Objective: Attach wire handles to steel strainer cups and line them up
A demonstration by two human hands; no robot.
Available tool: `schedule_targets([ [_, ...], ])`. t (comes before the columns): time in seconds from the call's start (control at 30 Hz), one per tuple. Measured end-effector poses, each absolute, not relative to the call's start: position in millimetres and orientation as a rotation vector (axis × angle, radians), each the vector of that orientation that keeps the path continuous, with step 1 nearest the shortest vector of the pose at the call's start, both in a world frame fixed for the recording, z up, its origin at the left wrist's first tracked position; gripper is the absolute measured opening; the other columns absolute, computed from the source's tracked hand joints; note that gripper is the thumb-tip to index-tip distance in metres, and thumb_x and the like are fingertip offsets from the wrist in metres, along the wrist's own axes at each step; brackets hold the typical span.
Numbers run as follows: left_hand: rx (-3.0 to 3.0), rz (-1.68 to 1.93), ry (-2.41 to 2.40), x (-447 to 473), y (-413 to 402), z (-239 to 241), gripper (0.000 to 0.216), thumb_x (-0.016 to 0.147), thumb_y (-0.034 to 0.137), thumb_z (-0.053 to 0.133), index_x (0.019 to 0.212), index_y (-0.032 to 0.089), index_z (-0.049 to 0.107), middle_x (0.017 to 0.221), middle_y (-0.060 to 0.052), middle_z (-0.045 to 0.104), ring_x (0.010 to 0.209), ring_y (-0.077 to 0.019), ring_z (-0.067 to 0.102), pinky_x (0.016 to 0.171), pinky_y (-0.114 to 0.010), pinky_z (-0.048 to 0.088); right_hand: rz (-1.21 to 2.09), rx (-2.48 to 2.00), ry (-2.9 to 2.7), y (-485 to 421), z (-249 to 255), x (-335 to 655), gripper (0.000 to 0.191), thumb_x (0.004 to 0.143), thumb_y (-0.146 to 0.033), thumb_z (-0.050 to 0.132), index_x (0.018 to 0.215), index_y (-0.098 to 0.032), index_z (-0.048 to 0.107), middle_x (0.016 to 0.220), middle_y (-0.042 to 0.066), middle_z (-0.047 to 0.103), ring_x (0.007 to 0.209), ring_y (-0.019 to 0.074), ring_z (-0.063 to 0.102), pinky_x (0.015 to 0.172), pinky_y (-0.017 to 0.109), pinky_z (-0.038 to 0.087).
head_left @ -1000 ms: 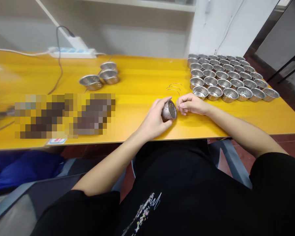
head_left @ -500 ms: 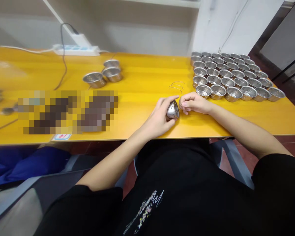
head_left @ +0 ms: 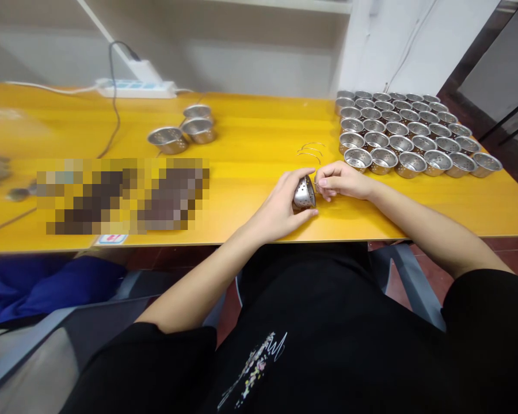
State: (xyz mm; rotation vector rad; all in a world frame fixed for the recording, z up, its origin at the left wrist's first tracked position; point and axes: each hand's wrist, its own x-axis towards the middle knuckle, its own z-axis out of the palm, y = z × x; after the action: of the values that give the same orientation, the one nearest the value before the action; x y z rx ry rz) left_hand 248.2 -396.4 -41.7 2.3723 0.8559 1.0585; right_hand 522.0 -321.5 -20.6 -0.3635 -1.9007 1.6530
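Note:
My left hand (head_left: 282, 207) is wrapped round a small perforated metal strainer cup (head_left: 303, 193), tipped on its side with its mouth facing right. Close against that mouth, my right hand (head_left: 341, 179) is closed in a pinch on a thin wire (head_left: 315, 185), of which only a short bit shows. Whether the wire passes through the cup's holes, I cannot tell. Just beyond my hands, a few thin curved wires (head_left: 311, 150) lie on the yellow table (head_left: 250, 172).
Rows of similar perforated cups (head_left: 399, 144) stand at the right. Further left are a few more metal cups (head_left: 168, 140), a white power strip (head_left: 136, 88) with a dark cable (head_left: 117, 109), and a blurred-out area. A person's blue clothing (head_left: 56, 282) shows at the lower left.
The cup has turned slightly in my left hand, and the left thumb reaches a little further right under its rim. My right hand stays almost in place.

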Motion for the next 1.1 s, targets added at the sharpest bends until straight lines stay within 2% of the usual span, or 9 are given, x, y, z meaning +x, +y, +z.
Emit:
schedule_targets([
  [0.1,2.331,1.034,0.849,249,-398,-38,0.085,0.109,0.055,0.092,0.181,0.026,0.056,0.176,-0.021,0.069,0.165,-0.0464,0.066,0.144,-0.066,0.057,1.652,-0.387,-1.933,-322,-19,522,0.060,0.112,-0.064,0.101,0.086,-0.016,0.077,0.062,-0.004,0.064,0.059,0.0100,0.064,0.066,0.019,0.061],
  [0.2,2.302,1.012,0.871,250,-400,-34,0.077,0.116,0.063,0.084,0.179,0.025,0.058,0.175,-0.021,0.070,0.164,-0.0459,0.067,0.143,-0.066,0.056,1.639,-0.410,-1.975,-323,-17,523,0.061,0.113,-0.066,0.099,0.087,-0.015,0.079,0.064,-0.002,0.069,0.058,0.0105,0.063,0.063,0.020,0.057],
  [0.37,2.306,1.008,0.902,251,-403,-31,0.064,0.122,0.055,0.072,0.176,0.024,0.059,0.173,-0.020,0.072,0.160,-0.0428,0.069,0.142,-0.063,0.058,1.545,-0.452,-2.083,-325,-12,525,0.062,0.116,-0.068,0.094,0.087,-0.014,0.081,0.063,-0.001,0.071,0.058,0.0103,0.062,0.063,0.020,0.050],
  [0.53,2.312,0.989,0.885,250,-403,-30,0.062,0.120,0.051,0.073,0.175,0.024,0.059,0.172,-0.019,0.072,0.159,-0.0425,0.070,0.142,-0.062,0.057,1.440,-0.430,-2.156,-326,-9,522,0.073,0.118,-0.072,0.089,0.073,-0.017,0.073,0.061,-0.001,0.068,0.058,0.0092,0.060,0.065,0.020,0.049],
  [0.77,2.327,0.998,0.850,251,-404,-30,0.062,0.118,0.050,0.075,0.173,0.024,0.061,0.171,-0.019,0.072,0.158,-0.0425,0.070,0.142,-0.062,0.057,1.408,-0.461,-2.188,-332,-6,517,0.074,0.117,-0.068,0.087,0.067,-0.019,0.067,0.057,-0.004,0.058,0.052,0.0075,0.048,0.055,0.023,0.036],
  [0.9,2.331,1.008,0.845,252,-404,-30,0.062,0.118,0.049,0.075,0.173,0.024,0.062,0.169,-0.019,0.072,0.156,-0.0420,0.070,0.140,-0.061,0.058,1.425,-0.478,-2.213,-333,-3,518,0.062,0.113,-0.052,0.088,0.066,-0.019,0.064,0.058,-0.005,0.054,0.054,0.0068,0.042,0.054,0.024,0.031],
  [1.0,2.339,1.004,0.847,252,-403,-30,0.062,0.116,0.048,0.076,0.173,0.025,0.062,0.166,-0.018,0.073,0.153,-0.0425,0.071,0.138,-0.062,0.059,1.409,-0.476,-2.245,-335,0,519,0.053,0.111,-0.037,0.080,0.065,-0.021,0.058,0.059,-0.007,0.049,0.056,0.0067,0.036,0.056,0.025,0.028],
  [1.1,2.340,0.983,0.846,252,-403,-28,0.062,0.115,0.049,0.077,0.171,0.026,0.062,0.165,-0.018,0.074,0.152,-0.0432,0.071,0.138,-0.063,0.059,1.374,-0.504,-2.284,-338,3,518,0.047,0.108,-0.032,0.074,0.065,-0.022,0.056,0.059,-0.007,0.046,0.057,0.0074,0.035,0.058,0.027,0.026],
])
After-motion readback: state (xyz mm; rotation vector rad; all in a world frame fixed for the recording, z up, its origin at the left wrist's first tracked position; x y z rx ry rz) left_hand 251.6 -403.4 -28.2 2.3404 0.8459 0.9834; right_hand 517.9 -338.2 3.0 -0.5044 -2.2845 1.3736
